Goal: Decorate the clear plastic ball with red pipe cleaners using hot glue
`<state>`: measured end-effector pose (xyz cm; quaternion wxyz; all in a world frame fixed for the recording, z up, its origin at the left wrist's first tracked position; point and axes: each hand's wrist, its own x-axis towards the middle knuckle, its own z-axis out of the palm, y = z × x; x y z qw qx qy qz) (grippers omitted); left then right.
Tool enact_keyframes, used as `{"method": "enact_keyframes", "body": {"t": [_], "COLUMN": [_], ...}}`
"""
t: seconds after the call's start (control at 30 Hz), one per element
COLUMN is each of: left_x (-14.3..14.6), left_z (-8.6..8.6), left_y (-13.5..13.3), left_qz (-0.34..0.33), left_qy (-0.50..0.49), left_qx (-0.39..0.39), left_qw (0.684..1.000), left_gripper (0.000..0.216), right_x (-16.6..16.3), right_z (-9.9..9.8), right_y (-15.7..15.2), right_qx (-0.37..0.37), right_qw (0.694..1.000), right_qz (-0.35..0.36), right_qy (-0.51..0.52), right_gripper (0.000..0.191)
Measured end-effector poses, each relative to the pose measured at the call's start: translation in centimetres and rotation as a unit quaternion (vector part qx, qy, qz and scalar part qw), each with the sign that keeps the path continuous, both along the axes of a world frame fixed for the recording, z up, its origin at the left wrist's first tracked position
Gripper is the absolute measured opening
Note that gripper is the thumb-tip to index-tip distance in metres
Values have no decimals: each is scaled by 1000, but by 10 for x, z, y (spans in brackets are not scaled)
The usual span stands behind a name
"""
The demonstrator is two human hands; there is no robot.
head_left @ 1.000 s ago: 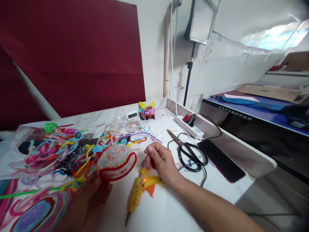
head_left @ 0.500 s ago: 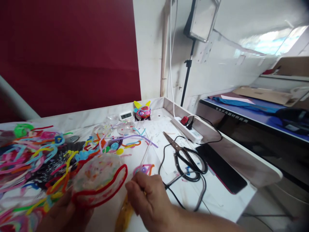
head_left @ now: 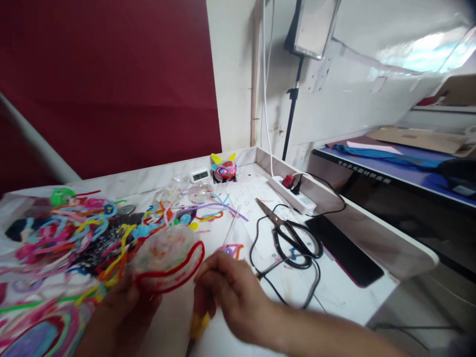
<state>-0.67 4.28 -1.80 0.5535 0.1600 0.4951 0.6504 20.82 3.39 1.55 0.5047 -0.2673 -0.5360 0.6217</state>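
Note:
My left hand (head_left: 119, 317) holds a clear round shell (head_left: 165, 250) with coloured specks inside and a red pipe cleaner (head_left: 188, 270) running along its edge. My right hand (head_left: 232, 292) is wrapped round a yellow glue gun (head_left: 199, 325), its nozzle near the shell's red rim. The gun's black cord (head_left: 275, 292) trails off to the right across the white table (head_left: 334, 302). Motion smears both hands a little.
A heap of coloured pipe cleaners (head_left: 74, 233) covers the left of the table. Black scissors (head_left: 290, 230), a white power strip (head_left: 295, 193), a dark phone (head_left: 344, 250), a small digital clock (head_left: 201, 175) and a colourful horned figure (head_left: 224, 170) lie right and behind.
My right hand has closed round the glue gun and lifted it from the table toward the shell. The view has swayed left and back.

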Motion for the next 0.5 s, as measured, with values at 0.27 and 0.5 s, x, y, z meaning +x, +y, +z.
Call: {"method": "enact_keyframes", "body": {"t": [0.27, 0.5], "left_x": [27, 26], "left_z": [24, 14], "left_y": [-7, -6], "left_qz": [-43, -103], "left_qy": [-50, -84], "left_qx": [74, 114], "left_qw": [995, 985], "left_gripper": [23, 17], "right_x": [40, 79], "right_z": [7, 11], "right_y": [37, 55], "right_qx": [72, 184], "right_qw": [980, 865], "right_qz": [-146, -254], "right_qy": [-113, -392], "right_gripper": [36, 25]}}
